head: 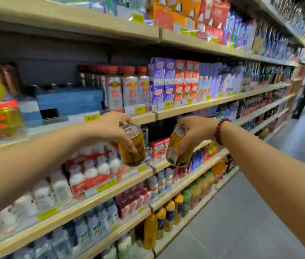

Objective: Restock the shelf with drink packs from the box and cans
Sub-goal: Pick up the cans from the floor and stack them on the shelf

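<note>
Two small gold cans with shiny silver tops. The left hand (110,128) grips one can (132,145) from above; the right hand (194,130) grips the other can (179,147), both near the shelf (194,107).

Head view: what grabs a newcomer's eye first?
Two gold cans held out mid-frame before the shelves: the left hand grips one can from above, and the right hand, with a dark red bead bracelet at its wrist, grips the other. Behind them, red-capped bottles line the shelf above.
</note>
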The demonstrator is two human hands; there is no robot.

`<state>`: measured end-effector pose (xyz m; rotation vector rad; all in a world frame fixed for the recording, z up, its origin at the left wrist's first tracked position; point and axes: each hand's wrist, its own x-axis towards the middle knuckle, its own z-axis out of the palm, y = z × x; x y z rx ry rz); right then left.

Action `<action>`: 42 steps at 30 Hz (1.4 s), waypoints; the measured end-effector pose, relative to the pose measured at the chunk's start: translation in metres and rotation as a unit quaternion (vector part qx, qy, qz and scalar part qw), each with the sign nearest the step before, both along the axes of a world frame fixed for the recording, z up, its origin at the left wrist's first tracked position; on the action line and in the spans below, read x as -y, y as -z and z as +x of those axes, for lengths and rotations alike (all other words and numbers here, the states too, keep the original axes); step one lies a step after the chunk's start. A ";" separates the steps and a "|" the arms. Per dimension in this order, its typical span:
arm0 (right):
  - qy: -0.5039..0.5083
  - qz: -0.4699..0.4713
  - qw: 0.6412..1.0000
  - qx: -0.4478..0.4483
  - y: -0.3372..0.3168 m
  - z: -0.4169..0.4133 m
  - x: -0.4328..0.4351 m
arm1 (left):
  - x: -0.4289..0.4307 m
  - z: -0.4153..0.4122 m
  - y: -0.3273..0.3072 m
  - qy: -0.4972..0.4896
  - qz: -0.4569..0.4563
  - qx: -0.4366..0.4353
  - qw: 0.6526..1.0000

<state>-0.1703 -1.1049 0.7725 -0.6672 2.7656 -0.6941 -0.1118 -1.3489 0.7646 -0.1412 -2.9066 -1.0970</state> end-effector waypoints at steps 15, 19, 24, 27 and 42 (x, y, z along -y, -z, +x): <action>-0.074 -0.080 0.993 -0.048 -0.130 -0.024 0.153 | 0.135 0.065 -0.116 -0.155 -0.003 -0.096 0.983; -0.087 -0.093 0.990 -0.063 -0.135 -0.042 0.190 | 0.147 0.060 -0.116 -0.187 0.010 -0.102 0.977; -0.098 -0.100 0.984 -0.115 -0.142 -0.073 0.231 | 0.148 0.042 -0.121 -0.221 0.020 -0.106 0.969; -0.106 -0.106 0.981 -0.122 -0.145 -0.091 0.250 | 0.148 0.030 -0.125 -0.246 0.022 -0.108 0.963; -0.113 -0.078 0.954 -0.266 -0.141 -0.156 0.336 | 0.170 -0.022 -0.126 -0.359 0.066 -0.105 0.925</action>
